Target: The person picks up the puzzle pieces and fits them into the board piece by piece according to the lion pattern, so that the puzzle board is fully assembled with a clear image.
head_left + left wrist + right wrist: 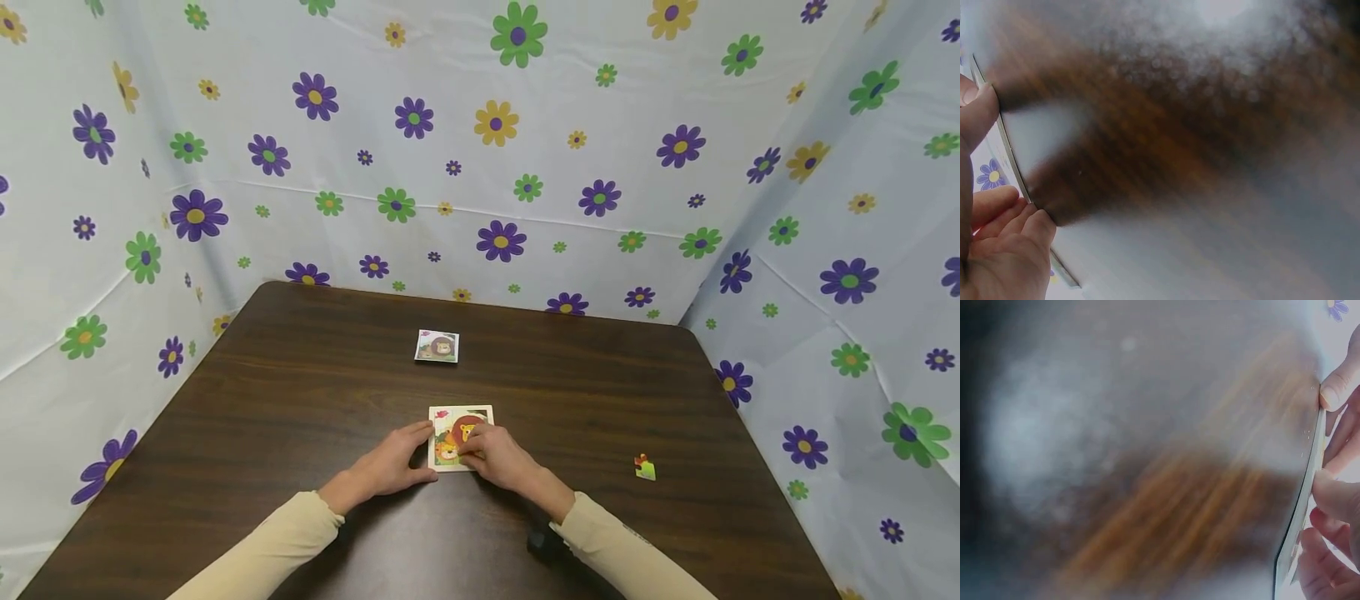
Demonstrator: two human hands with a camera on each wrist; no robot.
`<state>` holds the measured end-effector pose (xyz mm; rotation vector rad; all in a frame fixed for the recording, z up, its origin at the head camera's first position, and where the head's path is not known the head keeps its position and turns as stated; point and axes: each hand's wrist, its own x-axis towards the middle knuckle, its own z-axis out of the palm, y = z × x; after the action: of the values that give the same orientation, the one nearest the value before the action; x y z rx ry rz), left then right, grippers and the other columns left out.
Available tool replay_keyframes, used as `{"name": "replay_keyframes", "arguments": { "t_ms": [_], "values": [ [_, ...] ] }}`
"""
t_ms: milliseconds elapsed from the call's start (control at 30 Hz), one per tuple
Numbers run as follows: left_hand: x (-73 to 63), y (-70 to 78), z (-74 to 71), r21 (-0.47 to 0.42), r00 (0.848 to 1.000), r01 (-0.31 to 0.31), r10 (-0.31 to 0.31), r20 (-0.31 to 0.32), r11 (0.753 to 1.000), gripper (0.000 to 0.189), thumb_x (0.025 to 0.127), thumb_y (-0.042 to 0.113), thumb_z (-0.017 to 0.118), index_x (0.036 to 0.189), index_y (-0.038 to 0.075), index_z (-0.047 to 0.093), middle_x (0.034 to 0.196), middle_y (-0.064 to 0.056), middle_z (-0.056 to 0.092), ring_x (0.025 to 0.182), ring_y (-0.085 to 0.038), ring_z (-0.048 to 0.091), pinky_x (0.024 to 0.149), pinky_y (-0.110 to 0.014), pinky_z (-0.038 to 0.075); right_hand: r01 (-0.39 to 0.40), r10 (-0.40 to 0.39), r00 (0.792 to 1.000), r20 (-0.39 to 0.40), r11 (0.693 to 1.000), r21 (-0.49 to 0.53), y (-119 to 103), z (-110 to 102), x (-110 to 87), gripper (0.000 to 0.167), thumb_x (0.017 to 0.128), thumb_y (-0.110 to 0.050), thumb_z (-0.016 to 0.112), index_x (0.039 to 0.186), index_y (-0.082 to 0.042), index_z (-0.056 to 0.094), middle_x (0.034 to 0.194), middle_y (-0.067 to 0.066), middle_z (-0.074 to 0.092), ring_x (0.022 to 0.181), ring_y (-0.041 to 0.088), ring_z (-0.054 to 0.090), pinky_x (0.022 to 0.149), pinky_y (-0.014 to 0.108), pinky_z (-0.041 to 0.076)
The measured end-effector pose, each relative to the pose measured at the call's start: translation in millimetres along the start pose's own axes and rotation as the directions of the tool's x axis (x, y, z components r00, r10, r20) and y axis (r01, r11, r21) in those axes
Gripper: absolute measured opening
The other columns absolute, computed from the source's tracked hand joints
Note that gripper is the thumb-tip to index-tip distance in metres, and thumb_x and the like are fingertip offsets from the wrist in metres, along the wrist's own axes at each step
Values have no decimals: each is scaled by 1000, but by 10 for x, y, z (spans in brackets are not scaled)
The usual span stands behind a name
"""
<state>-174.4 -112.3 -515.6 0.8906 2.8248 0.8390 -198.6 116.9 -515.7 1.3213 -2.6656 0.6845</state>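
Observation:
A square jigsaw puzzle (pixel 442 425) with a lion picture lies in its pale frame in the middle of the table. The left hand (pixel 396 460) rests against the frame's left side, fingers fairly straight, thumb by the near corner. In the left wrist view, left fingers (pixel 1038 228) touch the frame edge (pixel 1013 156). Over the puzzle's right part, the right hand (pixel 501 457) is bent with thumb and fingertips close together, apparently pinching a puzzle piece that they mostly hide. The right thumb (pixel 1334 495) shows beside the frame in the right wrist view.
A loose puzzle piece (pixel 645 468), green and orange, lies to the right on the dark wooden table (pixel 330 358). Farther back sits a small lion picture card (pixel 437 347). A dark object (pixel 542 543) is by the right sleeve. Flowered curtains (pixel 450 150) surround the table.

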Motion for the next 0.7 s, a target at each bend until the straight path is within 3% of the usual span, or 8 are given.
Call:
{"name": "replay_keyframes", "arguments": {
  "t_ms": [400, 700],
  "values": [
    [-1, 6, 20, -8, 1000, -4, 4, -1, 1000, 70, 81, 26, 78, 131, -14, 49, 137, -27, 48, 125, -39, 48, 98, -50, 43, -42, 44, 995, -87, 999, 17, 64, 74, -41, 7, 80, -14, 78, 80, -8, 77, 78, -2, 72, 72, 6, 64, 68, 19, 52],
    [6, -1, 19, 0, 1000, -1, 1, 9, 1000, 71, 81, 27, 77, 132, -14, 48, 137, -28, 47, 125, -40, 47, 99, -50, 42, -57, 57, 998, -5, 997, 46, 66, -38, -22, 5, 81, -8, 77, 86, -7, 77, 83, -1, 73, 78, 5, 65, 74, 23, 54]
  ]
}}
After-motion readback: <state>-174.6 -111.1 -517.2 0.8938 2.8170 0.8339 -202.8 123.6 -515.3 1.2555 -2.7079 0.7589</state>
